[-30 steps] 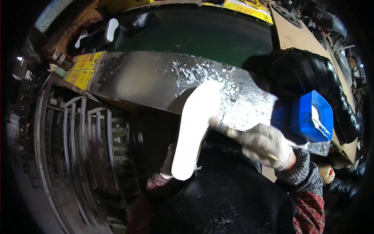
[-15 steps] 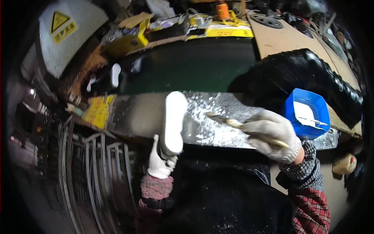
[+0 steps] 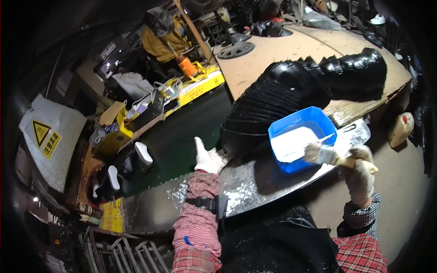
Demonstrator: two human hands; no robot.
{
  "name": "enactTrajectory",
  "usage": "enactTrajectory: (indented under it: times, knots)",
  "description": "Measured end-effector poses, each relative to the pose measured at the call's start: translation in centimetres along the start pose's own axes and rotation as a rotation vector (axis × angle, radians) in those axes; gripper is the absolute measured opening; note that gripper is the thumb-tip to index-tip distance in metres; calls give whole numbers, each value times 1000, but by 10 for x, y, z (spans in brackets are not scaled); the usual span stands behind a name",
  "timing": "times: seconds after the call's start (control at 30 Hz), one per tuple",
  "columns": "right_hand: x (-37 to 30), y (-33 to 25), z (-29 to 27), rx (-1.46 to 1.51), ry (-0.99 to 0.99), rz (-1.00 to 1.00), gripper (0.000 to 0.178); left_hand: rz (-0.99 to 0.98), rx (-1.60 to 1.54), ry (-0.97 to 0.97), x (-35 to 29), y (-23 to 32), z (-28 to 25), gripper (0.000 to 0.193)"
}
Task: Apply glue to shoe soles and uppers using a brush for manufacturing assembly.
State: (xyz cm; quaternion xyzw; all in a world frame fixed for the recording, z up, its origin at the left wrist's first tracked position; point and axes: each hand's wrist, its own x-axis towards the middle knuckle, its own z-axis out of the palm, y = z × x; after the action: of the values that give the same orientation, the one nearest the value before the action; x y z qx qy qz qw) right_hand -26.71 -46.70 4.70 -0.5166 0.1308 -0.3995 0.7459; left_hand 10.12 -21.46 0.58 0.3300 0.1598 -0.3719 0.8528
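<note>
My left hand (image 3: pixel 209 157), in a whitish glove, reaches over the dark green belt (image 3: pixel 186 127) beside the black ribbed hose. Its thumb points up and apart from the fingers, which are partly hidden; no shoe shows in it. My right hand (image 3: pixel 361 175), gloved too, is closed round the pale handle of a paintbrush (image 3: pixel 321 154). The bristles are at the near right rim of a blue tub (image 3: pixel 284 166) that holds white liquid (image 3: pixel 293 143). A thin stick (image 3: pixel 325 139) rests across that rim. Dark shoes with white soles (image 3: pixel 144 154) lie at the belt's left.
A metal ledge (image 3: pixel 152 211) with white splashes runs along the belt's near side. The black hose (image 3: pixel 273 91) bulges behind the tub onto a wooden board (image 3: pixel 296 45). Yellow boxes (image 3: pixel 111 143) stand beyond the belt; a plastic jug (image 3: pixel 400 129) is at far right.
The view has swung right and tilted. The white-soled shoe has left my left hand, which now reaches over the belt. My right hand has brought the brush from the ledge to the tub.
</note>
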Motion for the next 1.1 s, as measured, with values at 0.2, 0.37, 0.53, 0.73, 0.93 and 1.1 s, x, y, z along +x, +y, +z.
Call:
enactTrajectory:
  times: [0.2,0.37,0.53,0.73,0.93,1.1]
  knots:
    - [6,-21,1,-174,-178,-42,29,217,58,12,25,-32,21,29]
    - [51,-46,35,-426,-302,-266,28,1049,564,71,-104,-25,16,25]
    - [100,-11,64,-1327,-475,-135,29,880,1514,-10,-230,4,-9,26]
    - [65,-19,55,-1121,-289,-602,19,731,1914,-68,-262,13,-94,24]
    - [37,-20,29,-879,-125,-469,12,1130,2319,71,-232,32,-95,48]
    - [21,-16,20,-1239,-189,-718,12,931,2049,376,-219,40,-108,37]
